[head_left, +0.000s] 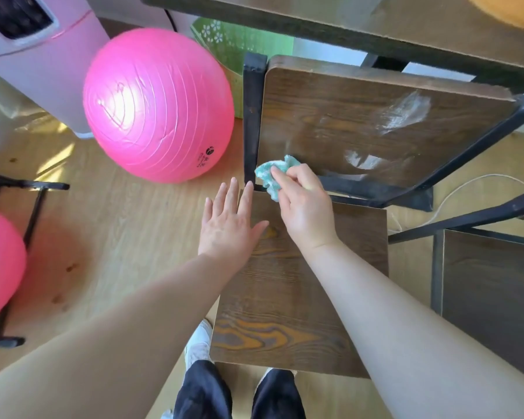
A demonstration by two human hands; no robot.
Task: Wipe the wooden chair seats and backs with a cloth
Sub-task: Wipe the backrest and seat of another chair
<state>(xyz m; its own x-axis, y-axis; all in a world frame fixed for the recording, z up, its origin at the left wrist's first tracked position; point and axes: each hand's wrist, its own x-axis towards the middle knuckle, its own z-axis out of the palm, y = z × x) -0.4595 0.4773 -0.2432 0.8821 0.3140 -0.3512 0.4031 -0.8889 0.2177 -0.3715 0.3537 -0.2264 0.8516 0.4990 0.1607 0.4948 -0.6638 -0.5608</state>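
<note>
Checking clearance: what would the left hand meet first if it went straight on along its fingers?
Probably the black frame bar beside the seat, just ahead of the left hand; depth is unclear.

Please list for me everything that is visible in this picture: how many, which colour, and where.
chair: 1, brown wood with black frame, centre
second chair: 1, brown, right edge
table: 1, dark brown, top
cloth: 1, teal, at the chair seat's near-left corner
large ball: 1, pink, floor left of chair
second ball: 1, pink, left edge
rack: 1, black, left edge
orange ball: 1, orange, top-right corner
basket: 1, green, behind chair
appliance: 1, white, top left
cord: 1, white, floor at right
shoes: 2, white, bottom
left hand: 1, open, over chair back
right hand: 1, holding cloth
</note>
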